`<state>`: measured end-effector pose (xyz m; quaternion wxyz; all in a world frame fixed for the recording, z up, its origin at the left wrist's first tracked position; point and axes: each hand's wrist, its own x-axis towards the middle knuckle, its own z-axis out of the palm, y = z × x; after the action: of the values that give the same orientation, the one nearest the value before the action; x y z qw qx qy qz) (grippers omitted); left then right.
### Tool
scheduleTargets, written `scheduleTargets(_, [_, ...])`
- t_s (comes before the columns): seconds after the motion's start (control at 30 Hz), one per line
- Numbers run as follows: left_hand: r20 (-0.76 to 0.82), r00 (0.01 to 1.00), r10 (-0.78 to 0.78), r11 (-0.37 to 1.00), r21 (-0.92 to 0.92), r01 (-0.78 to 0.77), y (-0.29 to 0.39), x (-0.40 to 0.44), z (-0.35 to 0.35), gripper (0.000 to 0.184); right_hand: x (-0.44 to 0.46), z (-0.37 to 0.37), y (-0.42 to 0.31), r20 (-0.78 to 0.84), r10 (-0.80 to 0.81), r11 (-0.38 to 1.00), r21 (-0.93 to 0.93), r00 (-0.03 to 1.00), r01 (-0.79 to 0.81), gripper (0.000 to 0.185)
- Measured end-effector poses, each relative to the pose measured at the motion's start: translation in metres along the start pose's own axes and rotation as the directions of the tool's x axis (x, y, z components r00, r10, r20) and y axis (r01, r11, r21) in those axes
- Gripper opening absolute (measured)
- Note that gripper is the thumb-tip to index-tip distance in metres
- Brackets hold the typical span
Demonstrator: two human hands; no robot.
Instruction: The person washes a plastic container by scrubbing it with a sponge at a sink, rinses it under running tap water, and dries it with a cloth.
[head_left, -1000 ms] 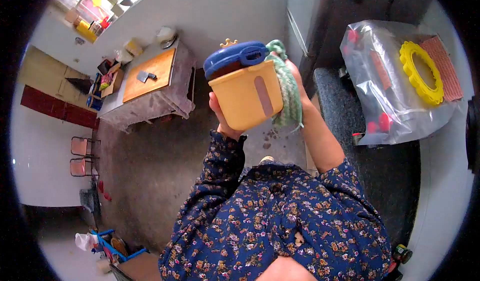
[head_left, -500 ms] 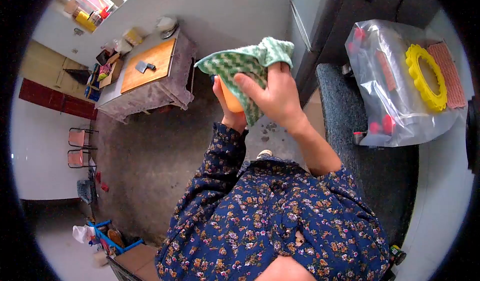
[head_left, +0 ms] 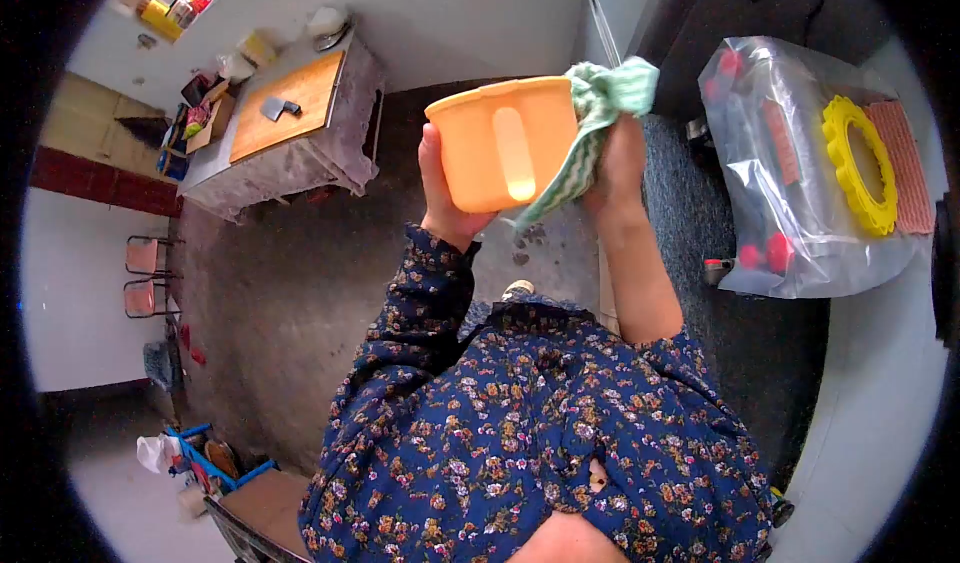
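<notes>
An orange plastic container (head_left: 468,153) with a pale see-through strip down its side is held up in front of me. My left hand (head_left: 445,198) grips it at the left side and lower edge, thumb along the wall. A green and white patterned cloth (head_left: 590,123) lies against the container's right side. My right hand (head_left: 622,158) is closed on that cloth, its fingers mostly hidden behind the fabric. The inside of the container cannot be seen.
To the left, a cloth-covered table (head_left: 350,118) bears a wooden board (head_left: 300,103) with a cleaver (head_left: 278,109). At right, a plastic-covered appliance (head_left: 780,163) carries a yellow ring (head_left: 860,168). Pink-seated chairs (head_left: 142,256) stand by the far-left wall.
The container has turned so its striped side shows, where the cloth covered most of it before. My right hand and the cloth have shifted right.
</notes>
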<state>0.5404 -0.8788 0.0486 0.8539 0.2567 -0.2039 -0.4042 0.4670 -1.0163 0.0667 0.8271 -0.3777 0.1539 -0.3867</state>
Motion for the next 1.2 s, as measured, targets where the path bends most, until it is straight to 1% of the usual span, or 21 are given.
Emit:
scheduleTargets(0.03, [0.02,1.0,-0.006,0.995,-0.102,0.008,-0.003,0.001,0.004,0.081,0.002,-0.001,-0.003,0.043,0.099,0.981,0.162,0.994,-0.105,0.03])
scheduleTargets(0.1, [-0.018,0.999,0.029,0.995,-0.099,-0.031,-0.007,0.006,0.01,0.08,-0.01,0.009,0.003,0.073,0.039,0.968,0.244,0.997,-0.056,0.036])
scheduleTargets(0.2, [-0.104,0.992,0.069,0.996,-0.054,-0.075,-0.012,0.01,0.01,0.08,-0.02,0.004,0.01,0.037,0.033,0.998,-0.057,0.999,-0.03,0.05])
scheduleTargets(0.3, [-0.081,0.981,0.176,0.968,0.196,-0.157,-0.022,0.013,0.011,0.082,-0.016,0.008,0.002,0.005,0.117,0.987,0.114,0.993,-0.117,0.052])
scheduleTargets(0.33, [-0.051,0.979,0.197,0.968,0.167,-0.186,-0.025,0.013,0.01,0.081,-0.02,0.014,0.001,-0.039,0.076,0.969,0.238,0.996,-0.065,0.043])
scheduleTargets(0.43, [0.001,0.958,0.288,0.938,0.202,-0.282,-0.036,0.015,0.003,0.078,-0.023,0.02,0.011,-0.079,0.111,0.932,0.355,0.991,-0.076,0.058])
scheduleTargets(0.47, [0.001,0.956,0.293,0.937,0.2,-0.288,-0.037,0.014,0.001,0.078,-0.029,0.023,0.014,-0.131,0.13,0.942,0.324,0.983,-0.082,0.061])
scheduleTargets(0.57, [0.031,0.973,0.23,0.848,0.483,-0.216,-0.024,0.01,0.001,0.08,-0.046,0.023,0.014,-0.071,0.273,0.919,0.315,0.96,-0.238,0.064])
scheduleTargets(0.6, [0.074,0.972,0.221,0.8,0.556,-0.224,-0.018,0.009,0.003,0.081,-0.049,0.014,0.017,0.004,0.235,0.921,0.32,0.972,-0.224,0.05])
scheduleTargets(0.7, [0.165,0.964,0.208,0.767,0.584,-0.266,-0.003,0.006,0.006,0.08,-0.065,-0.006,0.014,-0.091,0.283,0.957,0.098,0.955,-0.274,0.038])
scheduleTargets(0.73, [0.122,0.976,0.182,0.79,0.573,-0.219,-0.001,0.005,0.001,0.08,-0.068,-0.009,0.001,-0.091,0.266,0.964,0.031,0.96,-0.264,0.031])
scheduleTargets(0.8, [0.142,0.976,0.167,0.781,0.584,-0.219,0.005,0.002,-0.002,0.08,-0.056,-0.026,-0.011,-0.151,0.062,0.996,-0.052,0.987,-0.071,0.028])
scheduleTargets(0.83, [0.154,0.975,0.16,0.776,0.591,-0.22,0.006,0.002,-0.003,0.08,-0.051,-0.022,-0.03,-0.068,0.022,1.0,0.014,0.997,-0.021,0.032])
scheduleTargets(0.87, [0.202,0.947,0.249,0.681,0.659,-0.32,0.004,0.002,-0.007,0.077,-0.048,-0.011,-0.053,-0.008,-0.019,0.998,0.064,1.0,0.019,0.039])
scheduleTargets(0.9, [0.216,0.945,0.244,0.664,0.674,-0.325,0.006,0.001,-0.005,0.075,-0.041,-0.008,-0.072,0.35,-0.057,0.962,0.268,0.935,-0.042,0.045])
scheduleTargets(0.97, [0.241,0.942,0.232,0.631,0.7,-0.335,0.01,-0.003,0.0,0.072,-0.031,-0.007,-0.1,0.478,-0.15,0.963,0.27,0.865,0.017,0.05])
scheduleTargets(1.03, [0.288,0.929,0.231,0.473,0.801,-0.366,0.009,-0.002,-0.002,0.067,-0.037,0.022,-0.12,0.441,-0.134,0.97,0.242,0.887,0.026,0.046])
scheduleTargets(1.07, [0.294,0.929,0.227,0.415,0.834,-0.365,0.007,-0.001,0.0,0.066,-0.038,0.019,-0.116,0.448,-0.197,0.963,-0.079,0.872,0.258,0.044])
scheduleTargets(1.1, [0.301,0.928,0.222,0.355,0.861,-0.364,0.004,-0.001,0.001,0.065,-0.037,0.022,-0.11,0.449,-0.219,0.846,-0.354,0.866,0.398,0.041])
scheduleTargets(1.17, [0.333,0.905,0.265,0.373,0.83,-0.415,-0.003,-0.003,0.003,0.062,-0.039,0.044,-0.09,0.467,-0.069,0.626,-0.668,0.881,0.403,0.035])
scheduleTargets(1.2, [0.35,0.891,0.29,0.377,0.814,-0.442,-0.008,-0.004,0.004,0.06,-0.037,0.052,-0.076,0.454,0.045,0.605,-0.721,0.89,0.338,0.032])
